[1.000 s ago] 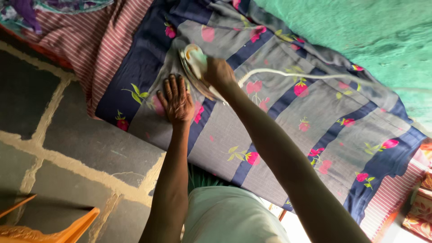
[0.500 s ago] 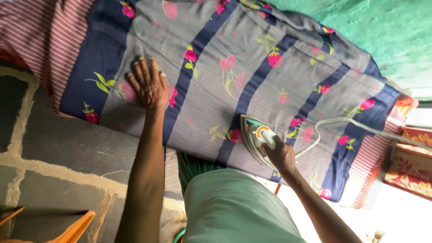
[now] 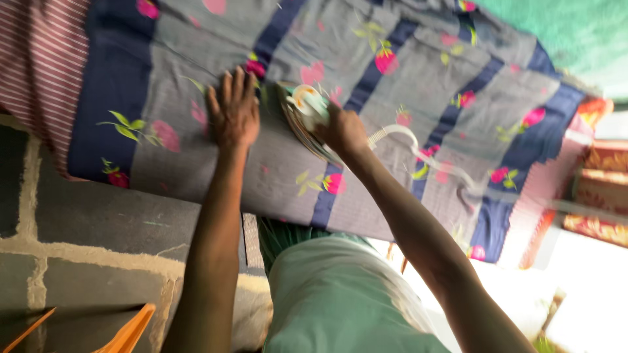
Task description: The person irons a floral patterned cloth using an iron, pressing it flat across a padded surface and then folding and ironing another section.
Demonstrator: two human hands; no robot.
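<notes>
Head view: the left hand (image 3: 234, 110) lies flat with fingers spread, palm down on the flowered grey and blue cloth (image 3: 418, 85), holding nothing and only pressing the fabric. Just to its right, the right hand (image 3: 340, 129) has its grip closed round the handle of a pale green and white iron (image 3: 302, 116), whose sole rests on the cloth near the middle of the spread. A white cord (image 3: 418, 145) trails from the iron to the right across the fabric.

Half a second ago the iron sat nearer the person, at the right part of the cloth, well apart from the flat hand; now it lies just beside that hand. By this the stroke has travelled leftward, so ironing has reached the patch the left hand keeps smooth.

On the left, a red striped cloth (image 3: 39, 72) lies under the flowered one, above a stone floor (image 3: 98, 229).
</notes>
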